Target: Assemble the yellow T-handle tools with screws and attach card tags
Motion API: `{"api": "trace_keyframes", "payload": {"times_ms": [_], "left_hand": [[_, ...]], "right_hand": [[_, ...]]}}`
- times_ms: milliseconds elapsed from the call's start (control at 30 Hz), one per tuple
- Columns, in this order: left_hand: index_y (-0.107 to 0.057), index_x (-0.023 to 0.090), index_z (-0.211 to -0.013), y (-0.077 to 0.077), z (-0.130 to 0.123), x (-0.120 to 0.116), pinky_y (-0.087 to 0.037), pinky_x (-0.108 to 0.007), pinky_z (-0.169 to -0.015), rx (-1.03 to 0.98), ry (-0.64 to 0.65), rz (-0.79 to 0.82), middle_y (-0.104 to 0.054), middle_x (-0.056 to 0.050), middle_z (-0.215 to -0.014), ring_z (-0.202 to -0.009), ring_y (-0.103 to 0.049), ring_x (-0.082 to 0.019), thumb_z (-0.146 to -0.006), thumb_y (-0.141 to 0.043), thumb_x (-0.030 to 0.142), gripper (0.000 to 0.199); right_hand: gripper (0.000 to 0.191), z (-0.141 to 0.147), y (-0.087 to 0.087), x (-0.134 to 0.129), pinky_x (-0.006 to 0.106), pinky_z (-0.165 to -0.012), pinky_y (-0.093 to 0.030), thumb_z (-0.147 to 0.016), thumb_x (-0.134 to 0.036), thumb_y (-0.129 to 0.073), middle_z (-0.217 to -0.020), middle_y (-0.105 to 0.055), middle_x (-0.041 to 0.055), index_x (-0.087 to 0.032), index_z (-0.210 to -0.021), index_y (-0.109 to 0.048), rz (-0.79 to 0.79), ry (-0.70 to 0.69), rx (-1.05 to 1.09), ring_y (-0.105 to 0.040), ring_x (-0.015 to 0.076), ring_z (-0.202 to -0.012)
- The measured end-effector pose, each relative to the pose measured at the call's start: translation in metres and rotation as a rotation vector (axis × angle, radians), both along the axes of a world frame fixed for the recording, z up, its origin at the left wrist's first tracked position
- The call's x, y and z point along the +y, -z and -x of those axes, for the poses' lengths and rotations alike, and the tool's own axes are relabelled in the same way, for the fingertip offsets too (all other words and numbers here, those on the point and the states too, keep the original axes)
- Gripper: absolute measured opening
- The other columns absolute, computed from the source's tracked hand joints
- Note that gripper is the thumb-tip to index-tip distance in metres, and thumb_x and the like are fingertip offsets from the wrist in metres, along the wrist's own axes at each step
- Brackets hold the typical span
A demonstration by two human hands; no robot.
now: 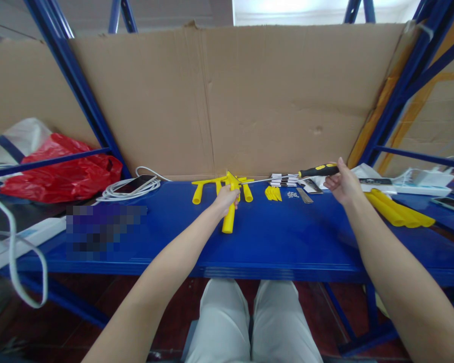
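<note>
My left hand point(227, 199) is wrapped round a yellow T-shaped handle point(229, 222), held upright at the middle of the blue table. In my right hand point(342, 184) is a screwdriver point(318, 171) with a black and yellow grip, pinched near its rear end. Its long shaft points left, and the tip reaches the head of the yellow handle; exact contact is too small to tell. Behind my left hand lie more yellow T-shaped handles point(197, 193). Between the hands are small yellow pieces point(273, 193), tiny screws point(292, 194) and a metal blade point(304, 195).
Yellow tubes point(397, 209) lie right of my right hand. White-labelled packs point(283, 180) rest by the cardboard wall point(249, 101). On the left are a phone point(138, 184), a coiled white cable point(113, 194), a red bag point(64, 169) and a power strip point(26, 242). Blue posts flank the table point(280, 242).
</note>
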State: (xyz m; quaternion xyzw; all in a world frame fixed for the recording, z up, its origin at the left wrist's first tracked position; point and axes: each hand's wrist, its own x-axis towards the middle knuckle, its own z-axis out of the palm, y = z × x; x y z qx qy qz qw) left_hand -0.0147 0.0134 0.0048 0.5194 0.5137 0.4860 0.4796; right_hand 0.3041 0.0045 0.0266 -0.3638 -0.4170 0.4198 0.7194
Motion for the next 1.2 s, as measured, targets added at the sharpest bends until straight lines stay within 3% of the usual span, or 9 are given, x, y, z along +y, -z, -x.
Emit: {"api": "trace_keyframes", "payload": {"times_ms": [233, 367, 533, 1200], "left_hand": [[-0.039, 0.020, -0.069, -0.001, 0.001, 0.000, -0.028, -0.018, -0.036, 0.004, -0.001, 0.006, -0.039, 0.010, -0.047, -0.030, -0.036, -0.005, -0.076, -0.047, 0.001, 0.022], [-0.038, 0.020, -0.069, 0.000, 0.000, 0.000, -0.028, -0.018, -0.036, 0.010, -0.004, 0.004, -0.039, 0.010, -0.047, -0.030, -0.036, -0.005, -0.078, -0.046, 0.001, 0.022], [-0.038, 0.019, -0.069, 0.001, 0.001, 0.001, -0.029, -0.018, -0.035, 0.014, 0.006, -0.002, -0.039, 0.010, -0.047, -0.030, -0.035, -0.004, -0.080, -0.044, 0.001, 0.022], [-0.039, 0.020, -0.069, 0.001, 0.000, 0.000, -0.029, -0.018, -0.037, 0.004, -0.001, 0.003, -0.040, 0.009, -0.048, -0.031, -0.036, -0.005, -0.077, -0.047, 0.001, 0.022]], "right_hand": [[0.035, 0.004, -0.004, -0.003, 0.024, -0.030, -0.030, -0.071, -0.056, -0.071, -0.036, -0.031, -0.0078, -0.024, -0.069, -0.057, -0.003, 0.038, 0.040, -0.033, 0.0082, -0.032], [0.031, 0.003, -0.003, -0.003, 0.027, -0.034, -0.035, -0.073, -0.047, -0.071, -0.042, -0.040, -0.0039, -0.024, -0.063, -0.052, -0.039, -0.036, 0.055, -0.041, 0.0111, -0.038], [0.033, 0.006, -0.002, -0.004, 0.024, -0.036, -0.035, -0.067, -0.035, -0.078, -0.044, -0.042, -0.0046, -0.024, -0.061, -0.048, -0.075, -0.011, 0.047, -0.042, 0.0103, -0.041], [0.033, 0.010, -0.004, -0.008, 0.020, -0.033, -0.033, -0.072, -0.038, -0.076, -0.045, -0.044, -0.0068, -0.023, -0.061, -0.048, -0.044, 0.031, 0.050, -0.040, 0.0070, -0.036]]}}
